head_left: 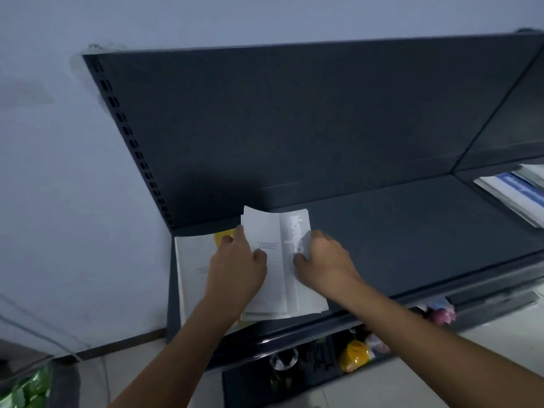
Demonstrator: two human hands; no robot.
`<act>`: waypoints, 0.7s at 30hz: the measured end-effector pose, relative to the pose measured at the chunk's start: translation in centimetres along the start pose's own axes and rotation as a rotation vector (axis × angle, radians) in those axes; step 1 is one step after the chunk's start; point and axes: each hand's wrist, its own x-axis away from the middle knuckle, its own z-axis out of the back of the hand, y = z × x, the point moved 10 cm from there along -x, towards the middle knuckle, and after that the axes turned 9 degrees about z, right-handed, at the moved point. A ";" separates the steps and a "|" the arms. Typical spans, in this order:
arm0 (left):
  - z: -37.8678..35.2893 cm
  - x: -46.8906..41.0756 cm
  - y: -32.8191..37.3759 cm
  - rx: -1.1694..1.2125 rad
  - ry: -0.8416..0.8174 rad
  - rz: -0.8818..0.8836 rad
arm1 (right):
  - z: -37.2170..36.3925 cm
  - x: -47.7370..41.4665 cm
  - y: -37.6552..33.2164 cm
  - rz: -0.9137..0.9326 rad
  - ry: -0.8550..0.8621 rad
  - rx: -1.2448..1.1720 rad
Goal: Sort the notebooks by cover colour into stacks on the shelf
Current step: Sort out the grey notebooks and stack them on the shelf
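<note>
We see a white notebook [276, 260] lying on a small white stack at the left end of the dark shelf [412, 231], held from both sides. The left hand [238, 263] grips its left edge, thumb on the cover; the right hand [326, 260] curls over its right edge. Just beside it lies a second white notebook [191, 269], with a yellow cover [223, 235] showing at its far corner. Blue-and-white notebooks [512, 192] lie well apart, far right. A yellow packet [354, 356] sits on the lower shelf.

Two hands [235, 267] [326, 266], three notebook stacks [192, 269] [275, 278] [512, 195], one shelf [412, 231]
</note>
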 end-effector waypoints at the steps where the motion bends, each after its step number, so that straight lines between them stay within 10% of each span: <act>1: -1.0 0.0 1.2 0.012 -0.019 -0.024 | 1.0 0.4 1.1 -0.018 0.031 0.013; 21: -24.7 8.7 37.2 -0.037 -0.257 -0.342 | 24.2 10.2 35.8 -0.347 0.381 -0.032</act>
